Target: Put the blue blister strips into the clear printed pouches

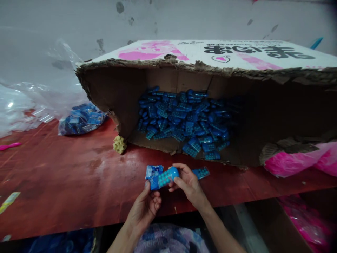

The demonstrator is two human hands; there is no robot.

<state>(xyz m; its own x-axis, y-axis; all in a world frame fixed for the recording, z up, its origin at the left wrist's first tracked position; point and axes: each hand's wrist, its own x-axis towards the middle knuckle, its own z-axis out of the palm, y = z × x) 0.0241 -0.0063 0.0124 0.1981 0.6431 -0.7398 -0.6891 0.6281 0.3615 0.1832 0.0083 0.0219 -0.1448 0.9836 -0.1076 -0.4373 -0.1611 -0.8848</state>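
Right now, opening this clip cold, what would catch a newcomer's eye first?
The torn cardboard box lying on its side across the back of the red table, with a heap of blue pieces spilling along its floor. In front of it, at the table's near edge, the left hand and right hand together hold one blue studded piece. Pink plastic bulges at the right.

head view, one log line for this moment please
left hand: holds blue tube | right hand: on tube's other end | spare tube on red table | cardboard box full of tubes behind
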